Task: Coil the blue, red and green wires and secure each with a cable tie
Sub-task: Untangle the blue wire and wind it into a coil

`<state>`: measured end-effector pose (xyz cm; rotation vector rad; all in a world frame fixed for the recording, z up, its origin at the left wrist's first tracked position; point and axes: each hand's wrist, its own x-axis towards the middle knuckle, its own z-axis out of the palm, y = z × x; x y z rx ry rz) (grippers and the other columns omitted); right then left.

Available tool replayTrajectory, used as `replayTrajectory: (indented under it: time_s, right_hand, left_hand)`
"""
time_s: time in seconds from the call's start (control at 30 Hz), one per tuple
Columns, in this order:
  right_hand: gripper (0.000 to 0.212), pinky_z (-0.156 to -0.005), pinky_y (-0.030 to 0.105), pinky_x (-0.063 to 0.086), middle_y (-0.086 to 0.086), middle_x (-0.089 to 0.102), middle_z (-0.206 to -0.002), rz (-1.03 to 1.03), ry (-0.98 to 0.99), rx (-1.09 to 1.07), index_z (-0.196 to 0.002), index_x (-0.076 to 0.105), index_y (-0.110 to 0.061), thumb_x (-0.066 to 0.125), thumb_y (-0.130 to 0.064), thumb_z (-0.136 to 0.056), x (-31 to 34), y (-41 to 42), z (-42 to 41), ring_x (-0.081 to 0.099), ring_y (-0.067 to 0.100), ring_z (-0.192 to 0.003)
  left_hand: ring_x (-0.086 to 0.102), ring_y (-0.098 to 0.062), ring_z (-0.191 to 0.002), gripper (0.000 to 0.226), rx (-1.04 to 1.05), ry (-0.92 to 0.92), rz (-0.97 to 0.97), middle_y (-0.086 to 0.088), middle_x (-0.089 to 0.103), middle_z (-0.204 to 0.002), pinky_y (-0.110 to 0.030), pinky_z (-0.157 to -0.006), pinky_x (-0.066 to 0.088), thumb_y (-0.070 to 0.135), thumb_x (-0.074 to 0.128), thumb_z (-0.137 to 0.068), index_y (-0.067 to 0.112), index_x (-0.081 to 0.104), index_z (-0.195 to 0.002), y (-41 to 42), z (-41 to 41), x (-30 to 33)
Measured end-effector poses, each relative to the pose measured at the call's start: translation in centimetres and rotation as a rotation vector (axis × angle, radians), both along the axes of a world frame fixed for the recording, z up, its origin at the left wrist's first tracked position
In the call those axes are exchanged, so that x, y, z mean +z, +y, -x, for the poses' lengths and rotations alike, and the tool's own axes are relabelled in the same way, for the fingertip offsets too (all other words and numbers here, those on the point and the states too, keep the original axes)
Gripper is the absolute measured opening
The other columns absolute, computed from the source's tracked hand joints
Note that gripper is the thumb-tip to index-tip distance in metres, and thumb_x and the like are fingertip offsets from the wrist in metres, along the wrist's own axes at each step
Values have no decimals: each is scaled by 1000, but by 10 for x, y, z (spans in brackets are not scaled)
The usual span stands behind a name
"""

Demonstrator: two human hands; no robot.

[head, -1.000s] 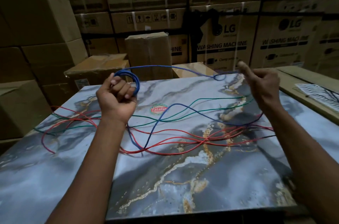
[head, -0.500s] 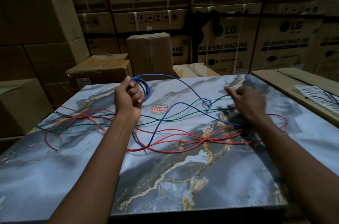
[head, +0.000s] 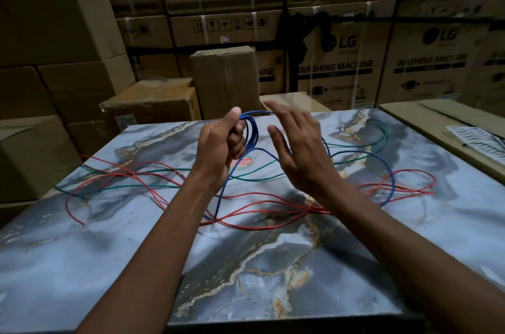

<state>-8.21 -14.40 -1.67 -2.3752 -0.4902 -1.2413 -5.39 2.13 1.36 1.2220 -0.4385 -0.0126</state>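
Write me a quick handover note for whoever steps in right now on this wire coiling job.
Left hand grips a partly wound blue coil above the marble tabletop. Right hand is open beside it, fingers spread; whether it touches the wire is unclear.
The rest of the blue wire trails loose across the top.
Red wire and green wire lie uncoiled, tangled together.
No cable tie visible.
Left: finish blue, coil red and green, tie all three.

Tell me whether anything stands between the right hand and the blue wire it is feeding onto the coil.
Nothing visible does. The right hand is open beside the blue coil in the left hand's grip, with only air between. The loose blue wire on the tabletop crosses the red wire and green wire.
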Motion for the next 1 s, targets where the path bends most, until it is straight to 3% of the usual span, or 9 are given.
replayTrajectory:
  time_s: [0.1,0.2,0.27,0.4,0.53,0.63,0.73,0.93,1.0]
  right_hand:
    - [29,-85,43,47,7,60,-107,-83,-40,45,-127,64,-14,46,-25,-107,3,-3,1,56,23,-96]
    - [24,-61,33,44,-3,61,-87,-139,-68,135,-107,68,-9,50,-25,-107,13,-12,5,54,12,-70]
    - [23,-59,25,40,-13,61,-75,-196,-90,152,-100,70,-9,55,-26,-105,20,-23,4,51,1,-63]
    - [20,-63,36,50,2,70,-83,-193,-107,115,-108,74,-9,59,-23,-103,21,-51,-3,63,15,-70]
    - [31,-59,40,53,5,70,-87,3,-46,87,-125,72,-17,54,-27,-102,12,-60,-7,64,22,-68]
    - [31,-58,42,54,9,71,-87,141,65,92,-130,70,-19,62,-20,-99,11,-59,-9,62,24,-66]
    - [33,-59,35,52,10,74,-83,220,128,119,-129,71,-19,70,-14,-95,10,-52,-4,66,27,-66]
    - [14,-53,34,51,3,72,-81,322,76,168,-97,79,-14,66,-16,-91,10,-18,9,63,25,-62]
    - [15,-51,36,49,3,68,-82,354,30,181,-96,76,-14,61,-17,-94,9,-7,14,62,29,-65]
  left_hand:
    - [13,-8,-37,44,-175,41,57,7,14,-44,-24,-44,11,31,44,-103,15,48,-62,4,7,9]
    - [7,-10,-40,43,-375,127,200,7,8,-48,-24,-45,10,34,45,-98,19,51,-59,7,14,15]
    - [8,-11,-40,41,-478,156,340,8,10,-49,-22,-44,13,35,43,-99,19,51,-62,11,14,17]
    - [22,-9,-42,39,-545,155,619,7,23,-52,-19,-48,30,31,34,-107,14,54,-78,22,-2,14]
    - [28,-8,-46,36,-433,212,772,7,30,-57,-21,-51,36,24,34,-107,9,58,-84,25,-12,9]
    - [30,-9,-45,36,-306,252,876,6,32,-56,-22,-51,37,22,33,-107,8,58,-85,32,-19,9]
    - [34,-8,-43,37,-168,308,939,5,36,-52,-22,-57,34,20,31,-108,6,58,-88,40,-28,6]
    - [48,-7,-49,32,49,237,729,4,52,-58,-21,-61,43,26,35,-108,9,57,-93,35,-35,-1]
    - [54,-7,-52,31,81,189,626,4,60,-63,-21,-63,47,28,37,-107,10,59,-95,29,-32,-1]
